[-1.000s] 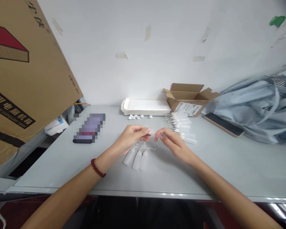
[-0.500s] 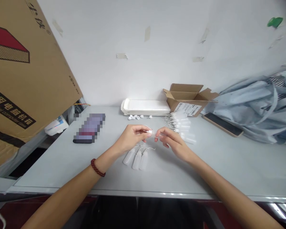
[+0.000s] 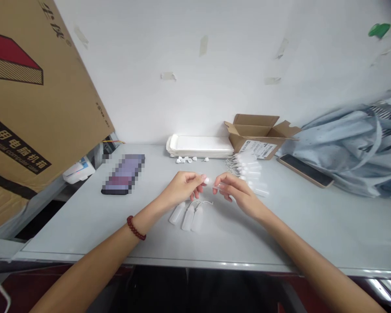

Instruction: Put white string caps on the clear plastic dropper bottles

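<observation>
Between the thumb and fingers of my left hand [image 3: 182,188] is a small white cap [image 3: 207,180]. Facing it, a short distance to the right, my right hand [image 3: 239,194] pinches a thin translucent piece [image 3: 217,187], mostly covered by the fingers; it may be part of a small bottle. Below my hands, three small translucent plastic bottles [image 3: 188,218] with white strings lie side by side on the grey table [image 3: 247,243]. More of these bottles [image 3: 252,174] are heaped beyond my right hand. Several loose white caps [image 3: 184,160] lie farther back.
White flat packs [image 3: 202,145] are stacked against the wall, beside an open cardboard box [image 3: 259,139]. A phone [image 3: 304,170] and a pale blue fabric bag [image 3: 352,143] lie right. Another phone [image 3: 124,174] and a large carton [image 3: 35,108] are left.
My left fingers have shifted around the white cap, the thumb now higher on it. My right hand stays almost in place. The view has moved slightly.
</observation>
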The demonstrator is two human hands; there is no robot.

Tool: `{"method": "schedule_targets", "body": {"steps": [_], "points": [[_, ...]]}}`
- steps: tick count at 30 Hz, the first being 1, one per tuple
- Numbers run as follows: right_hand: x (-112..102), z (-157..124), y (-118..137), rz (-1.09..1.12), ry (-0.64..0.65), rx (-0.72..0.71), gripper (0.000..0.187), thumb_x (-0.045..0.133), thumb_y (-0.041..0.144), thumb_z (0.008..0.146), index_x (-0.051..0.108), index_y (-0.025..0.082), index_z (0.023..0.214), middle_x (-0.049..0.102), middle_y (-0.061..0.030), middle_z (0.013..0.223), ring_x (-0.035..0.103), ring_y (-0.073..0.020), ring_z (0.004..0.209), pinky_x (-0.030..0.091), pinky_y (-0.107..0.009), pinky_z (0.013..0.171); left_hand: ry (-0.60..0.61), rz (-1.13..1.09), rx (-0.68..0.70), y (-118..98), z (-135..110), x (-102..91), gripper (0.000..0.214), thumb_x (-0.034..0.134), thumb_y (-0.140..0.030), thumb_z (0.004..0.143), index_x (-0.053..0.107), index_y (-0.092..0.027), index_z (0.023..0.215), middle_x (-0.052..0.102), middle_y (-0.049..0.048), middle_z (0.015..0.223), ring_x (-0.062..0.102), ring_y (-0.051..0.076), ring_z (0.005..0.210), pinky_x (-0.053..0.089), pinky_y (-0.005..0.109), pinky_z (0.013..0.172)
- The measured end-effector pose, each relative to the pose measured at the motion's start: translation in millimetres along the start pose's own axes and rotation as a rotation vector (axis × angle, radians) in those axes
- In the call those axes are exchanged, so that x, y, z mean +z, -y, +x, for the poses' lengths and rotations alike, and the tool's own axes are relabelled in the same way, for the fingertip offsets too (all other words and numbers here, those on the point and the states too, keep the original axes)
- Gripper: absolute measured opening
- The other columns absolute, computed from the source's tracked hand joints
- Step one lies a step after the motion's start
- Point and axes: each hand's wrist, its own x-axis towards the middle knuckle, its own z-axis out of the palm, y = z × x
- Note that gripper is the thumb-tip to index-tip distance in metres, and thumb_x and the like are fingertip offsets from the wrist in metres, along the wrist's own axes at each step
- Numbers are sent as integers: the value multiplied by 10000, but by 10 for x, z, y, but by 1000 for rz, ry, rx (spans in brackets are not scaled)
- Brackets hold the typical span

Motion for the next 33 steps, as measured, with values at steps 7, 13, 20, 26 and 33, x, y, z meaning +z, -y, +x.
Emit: {"method": "schedule_targets", "body": {"steps": [7, 13, 20, 26, 33], "points": [[-6, 3, -25, 53, -6, 51, 127, 447, 282, 873, 541, 197, 878, 564, -3, 753, 382, -108, 563, 321, -261, 532, 75, 71, 73, -33, -34, -19, 284, 608, -414, 789, 624, -138, 849, 613, 27, 720, 559, 107, 585, 443, 220, 506], [2, 1, -47, 91, 13, 39, 115, 444, 297, 887, 516, 210, 908, 567, -4, 782, 405, -113, 585, 329, -261, 541, 104, 85, 49, -58, -43, -4, 310, 551, -440, 828, 602, -135, 847, 647, 63, 781, 604, 133, 620, 468, 240, 522], [54, 12, -66, 156, 19, 75, 119, 468, 324, 876, 451, 224, 937, 538, 19, 725, 397, -107, 579, 327, -249, 528, 141, 184, 29, -40, -35, -7, 379, 481, -460, 868, 592, -113, 763, 647, 67, 728, 576, 107, 529, 452, 232, 492], [63, 22, -88, 421, -20, 208, 270, 555, 329, 807, 328, 267, 941, 489, 71, 633, 348, -92, 488, 316, -224, 467, 124, 230, 119, -23, -66, -6, 233, 505, -350, 868, 592, -135, 895, 643, 35, 700, 599, 127, 600, 484, 260, 590], [48, 31, -97, 488, -40, 221, 254, 549, 329, 822, 337, 263, 945, 501, 67, 612, 321, -81, 465, 314, -224, 471, 88, 183, 134, -18, -53, 39, 272, 498, -376, 866, 598, -125, 897, 647, 60, 778, 631, 149, 681, 510, 266, 608]]}}
